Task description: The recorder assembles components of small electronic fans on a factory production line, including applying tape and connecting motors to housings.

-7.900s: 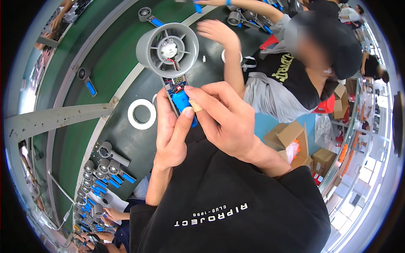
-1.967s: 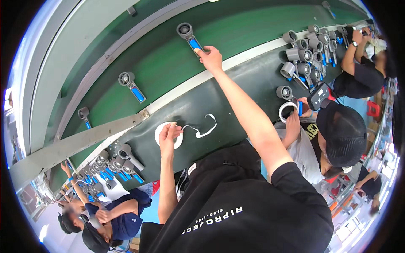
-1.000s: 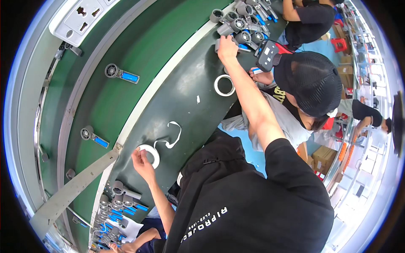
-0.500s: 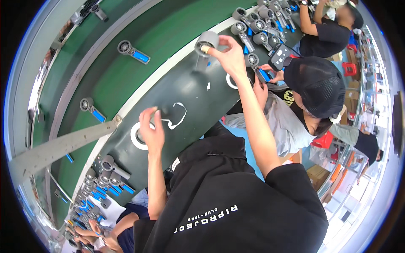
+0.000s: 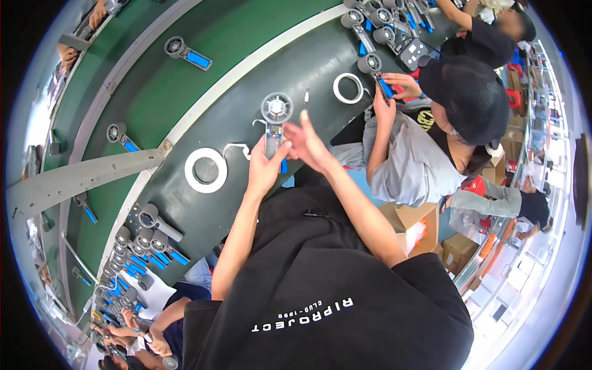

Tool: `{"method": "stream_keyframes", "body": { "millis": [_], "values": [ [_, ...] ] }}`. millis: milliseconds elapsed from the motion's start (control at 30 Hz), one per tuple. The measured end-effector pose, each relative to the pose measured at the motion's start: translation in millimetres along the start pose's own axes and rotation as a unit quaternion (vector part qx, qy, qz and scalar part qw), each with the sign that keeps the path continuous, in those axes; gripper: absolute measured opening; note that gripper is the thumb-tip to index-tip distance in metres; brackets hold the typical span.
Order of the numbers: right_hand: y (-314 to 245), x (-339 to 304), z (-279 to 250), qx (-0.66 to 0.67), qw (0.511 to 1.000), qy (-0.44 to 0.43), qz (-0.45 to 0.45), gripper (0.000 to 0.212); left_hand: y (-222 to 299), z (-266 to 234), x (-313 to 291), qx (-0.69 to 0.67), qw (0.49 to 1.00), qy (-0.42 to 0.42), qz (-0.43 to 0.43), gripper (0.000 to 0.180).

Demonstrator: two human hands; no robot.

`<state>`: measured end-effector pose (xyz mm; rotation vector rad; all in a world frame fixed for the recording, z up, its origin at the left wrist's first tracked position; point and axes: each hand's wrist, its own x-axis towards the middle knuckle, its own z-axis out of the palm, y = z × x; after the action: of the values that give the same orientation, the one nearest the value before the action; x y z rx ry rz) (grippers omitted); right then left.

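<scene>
A grey handheld fan [image 5: 277, 108] stands before me with its round head pointing away; its open handle shows a small circuit board and a blue strip. My left hand [image 5: 266, 165] is closed around the lower handle. Beside the handle is my right hand [image 5: 311, 147], fingers apart, one fingertip covered by a pale finger cot and raised. Whether its other fingertips touch the handle is hard to see. Left of my hands lies a white tape roll [image 5: 189, 171], its loose white strip [image 5: 237, 146] reaching toward the left hand.
Handheld fans ride the green conveyor belt [image 5: 246, 43] beyond the worktable. More fans [image 5: 145, 240] cluster at the lower left and far right. A metal bar [image 5: 86, 176] crosses at left. At right, a co-worker [image 5: 425, 148] holds a fan near another tape roll [image 5: 337, 88].
My right hand has come down and nearer with the fan, and my left hand now grips its handle. My right fingers have loosened from the fan's head.
</scene>
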<state>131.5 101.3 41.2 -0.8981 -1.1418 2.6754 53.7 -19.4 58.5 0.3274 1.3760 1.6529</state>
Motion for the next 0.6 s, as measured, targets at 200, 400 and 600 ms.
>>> {"method": "stream_keyframes", "body": {
  "millis": [200, 400, 600],
  "values": [
    [28, -20, -15, -0.137, 0.982, 0.024, 0.130, 0.061, -38, -9, 22, 0.049, 0.993, 0.104, -0.041, 0.021],
    [47, -16, -33, -0.153, 0.980, 0.121, 0.032, 0.036, -64, -15, 47, 0.206, 0.964, 0.164, -0.039, 0.040],
    [65, -8, -37, -0.270, 0.938, 0.218, 0.012, 0.036, -32, -24, 4, 0.361, 0.908, 0.179, 0.111, 0.025]
  ]
}}
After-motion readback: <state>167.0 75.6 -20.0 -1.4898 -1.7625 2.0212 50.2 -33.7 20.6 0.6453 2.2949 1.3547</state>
